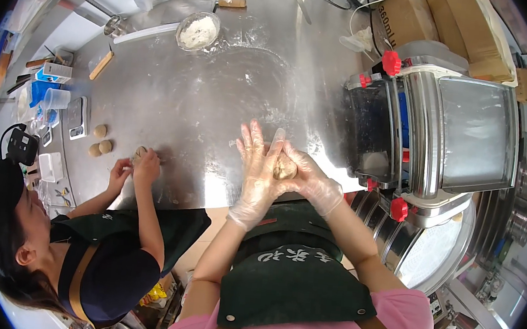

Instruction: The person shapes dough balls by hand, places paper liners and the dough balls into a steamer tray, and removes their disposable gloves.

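Note:
A round piece of dough (286, 167) lies between my two hands, above the near edge of the steel table (194, 96). Both hands wear clear plastic gloves. My left hand (259, 169), the one at the left of the view, has its fingers spread and its thumb side against the dough; no grip closes on it. Fingers of my right hand (307, 176) curl around the dough's right side and hold it. A glass bowl of flour (198, 31) stands towards the far edge, and flour dust marks the metal about it.
At the left a co-worker (108, 244) handles another piece of dough (140, 153), beside several dough balls (100, 130) and a digital scale (77, 118). A steel dough roller machine (423, 132) stands at the right. Wooden-handled scrapers or knives (101, 65) lie farther off.

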`<act>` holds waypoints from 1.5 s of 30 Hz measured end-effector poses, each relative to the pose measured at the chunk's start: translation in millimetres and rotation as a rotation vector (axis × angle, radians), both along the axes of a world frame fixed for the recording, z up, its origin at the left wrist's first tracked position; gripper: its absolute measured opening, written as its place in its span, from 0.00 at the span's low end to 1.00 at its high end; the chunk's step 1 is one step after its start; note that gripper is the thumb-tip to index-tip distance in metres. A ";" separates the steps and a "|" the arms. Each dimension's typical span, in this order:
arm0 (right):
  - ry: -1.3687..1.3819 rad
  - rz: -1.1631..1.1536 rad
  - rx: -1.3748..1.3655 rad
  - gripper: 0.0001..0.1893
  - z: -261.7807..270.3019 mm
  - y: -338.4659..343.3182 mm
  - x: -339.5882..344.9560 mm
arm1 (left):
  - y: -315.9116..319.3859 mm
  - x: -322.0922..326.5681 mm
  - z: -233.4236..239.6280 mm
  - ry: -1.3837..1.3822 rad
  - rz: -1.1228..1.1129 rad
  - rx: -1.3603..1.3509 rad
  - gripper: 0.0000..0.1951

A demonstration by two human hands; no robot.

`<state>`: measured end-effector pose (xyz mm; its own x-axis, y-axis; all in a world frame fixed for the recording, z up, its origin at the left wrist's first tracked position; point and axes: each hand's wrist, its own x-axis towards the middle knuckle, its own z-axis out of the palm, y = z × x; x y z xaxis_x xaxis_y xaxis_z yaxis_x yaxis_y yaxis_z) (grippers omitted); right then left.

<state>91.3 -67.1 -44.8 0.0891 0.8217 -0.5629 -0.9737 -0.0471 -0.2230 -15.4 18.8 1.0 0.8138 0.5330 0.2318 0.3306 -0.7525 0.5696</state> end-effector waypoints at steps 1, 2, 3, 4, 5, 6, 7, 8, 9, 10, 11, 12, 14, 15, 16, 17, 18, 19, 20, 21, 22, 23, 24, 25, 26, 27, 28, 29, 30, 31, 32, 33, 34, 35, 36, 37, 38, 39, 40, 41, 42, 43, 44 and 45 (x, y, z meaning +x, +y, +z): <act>0.086 0.108 -0.049 0.23 2.4 1.9 5.6 | 7.6 -3.1 -12.4 -0.180 -0.130 -0.111 0.43; 0.106 0.105 -0.048 0.23 5.2 6.0 0.9 | 3.8 -5.9 -18.5 -0.219 -0.109 -0.407 0.39; 0.104 0.107 -0.047 0.23 4.3 10.4 -3.5 | -0.9 -4.3 -17.6 -0.257 -0.088 -0.703 0.36; -0.065 -0.019 0.115 0.23 1.7 12.5 -9.7 | -6.6 -2.6 -16.2 -0.260 -0.087 -0.701 0.36; -0.234 -0.145 0.276 0.23 -1.2 12.5 -16.3 | -13.5 0.2 -14.0 -0.384 0.084 -1.031 0.31; -0.349 -0.201 0.212 0.23 -4.2 10.4 -26.9 | -18.6 2.6 -11.3 -0.512 0.276 -1.351 0.27; -0.443 -0.334 0.100 0.25 6.5 14.3 -39.6 | -24.4 6.2 -15.6 -0.516 0.282 -1.350 0.27; -0.403 -0.368 0.010 0.27 16.2 20.9 -42.5 | -30.4 9.4 -23.2 -0.487 0.328 -1.217 0.24; -0.364 -0.408 -0.083 0.29 23.3 24.1 -43.1 | -31.8 12.5 -23.7 -0.452 0.366 -1.086 0.21; -0.364 -0.407 -0.085 0.29 21.1 22.9 -37.4 | -26.8 4.7 -22.3 -0.307 0.251 -0.967 0.24; -0.247 -0.247 0.006 0.29 15.9 20.0 -24.7 | -17.9 0.5 -22.3 -0.306 0.252 -0.968 0.24; -0.134 -0.097 0.092 0.30 10.5 15.2 -8.8 | -2.8 6.6 -5.0 -0.193 0.175 -0.476 0.26; 0.083 0.114 0.129 0.28 4.0 14.8 8.6 | 11.8 7.6 0.2 -0.185 0.047 -0.117 0.32; 0.129 0.153 0.086 0.27 3.1 16.2 9.8 | 10.4 7.3 -3.0 -0.186 0.047 -0.116 0.32; 0.128 0.153 0.087 0.27 -0.7 18.1 6.0 | 6.5 7.6 -5.3 -0.280 0.047 -0.535 0.31; 0.029 -0.008 0.229 0.26 -6.0 21.1 -2.6 | 1.5 8.2 -6.1 -0.369 0.043 -0.956 0.31; -0.069 -0.168 0.370 0.26 -9.6 23.8 -10.8 | -3.7 12.0 1.8 -0.424 0.201 -1.207 0.28; -0.112 -0.244 0.128 0.25 4.1 24.3 -23.4 | -7.4 14.7 0.5 -0.430 0.214 -1.203 0.28; -0.275 -0.310 0.042 0.25 18.7 27.7 -36.1 | -11.1 17.3 -1.6 -0.528 0.324 -1.309 0.27; -0.445 -0.389 -0.047 0.26 27.6 28.8 -42.2 | -16.2 21.5 -4.0 -0.621 0.421 -1.418 0.26; -0.446 -0.391 -0.049 0.26 17.9 26.6 -39.7 | -22.1 23.1 -13.7 -0.605 0.406 -1.334 0.28; -0.356 -0.318 -0.020 0.27 -0.1 22.3 -33.7 | -19.2 18.8 -19.6 -0.604 0.404 -1.336 0.28; -0.264 -0.248 0.007 0.28 -8.9 18.1 -25.6 | -11.6 11.3 -21.1 -0.382 0.275 -1.055 0.30; -0.264 -0.250 0.003 0.28 -8.6 14.9 -12.9 | -5.1 6.0 -21.5 -0.169 0.147 -0.769 0.32; -0.143 -0.036 0.074 0.29 -6.7 11.5 2.9 | -1.6 2.8 -19.7 -0.168 0.144 -0.773 0.32; -0.023 0.177 0.147 0.30 -2.6 11.0 16.5 | 3.6 2.0 -11.8 -0.140 0.127 -0.856 0.34; 0.056 0.276 0.252 0.30 5.2 13.0 23.7 | 7.7 0.6 -4.4 -0.110 0.112 -0.939 0.35; 0.056 0.274 0.251 0.30 10.9 16.1 18.6 | 9.6 -0.1 -1.3 -0.079 0.096 -1.021 0.37; -0.012 0.200 0.108 0.30 17.0 24.1 6.1 | 3.7 5.3 -4.0 -0.387 0.107 -1.059 0.34; -0.086 0.111 -0.043 0.30 19.8 27.3 -2.8 | -0.6 8.4 -5.9 -0.388 0.101 -1.060 0.34; -0.187 -0.047 0.072 0.28 8.5 24.4 -12.4 | -4.3 9.9 -7.0 -0.482 0.224 -1.255 0.31; -0.163 -0.194 -0.027 0.25 15.4 24.9 -26.1 | -7.2 9.5 -8.5 -0.582 0.368 -1.439 0.28; -0.254 -0.303 -0.061 0.25 23.4 26.4 -38.8 | -11.7 13.5 -7.2 -0.616 0.415 -1.454 0.23; -0.344 -0.413 -0.095 0.24 27.6 27.6 -46.2 | -14.3 16.6 -4.0 -0.617 0.417 -1.453 0.23; -0.346 -0.416 -0.096 0.24 18.0 23.6 -40.2 | -15.8 21.1 2.0 -0.537 0.436 -1.399 0.23; -0.299 -0.288 -0.047 0.24 -0.7 16.2 -28.4 | -17.1 22.9 5.5 -0.455 0.453 -1.341 0.23; -0.250 -0.159 0.001 0.25 -9.3 12.5 -18.7 | -11.5 1.9 -15.6 -0.371 0.224 -1.307 0.27; -0.252 -0.157 0.000 0.25 0.9 15.5 -10.7 | 3.4 -0.9 -26.1 -0.261 0.011 -0.557 0.33; -0.098 -0.040 0.037 0.25 17.5 20.0 -1.3 | 10.5 0.3 -19.5 -0.205 0.026 -0.345 0.33; 0.058 0.077 0.074 0.25 25.1 22.4 7.5 | 14.1 1.9 -10.9 -0.149 0.041 -0.134 0.32; 0.021 0.215 0.048 0.25 21.8 19.3 16.2 | 12.0 2.6 -3.5 -0.150 0.040 -0.131 0.32; 0.020 0.213 0.050 0.25 15.3 19.0 12.3 | 6.9 3.5 2.9 -0.258 0.045 -0.572 0.30; -0.058 0.132 0.122 0.25 7.3 19.9 4.5 | 1.7 4.5 6.5 -0.362 0.049 -1.015 0.27; -0.134 0.053 0.194 0.25 2.8 22.1 -4.3 | -1.7 4.9 2.7 -0.363 0.049 -1.014 0.27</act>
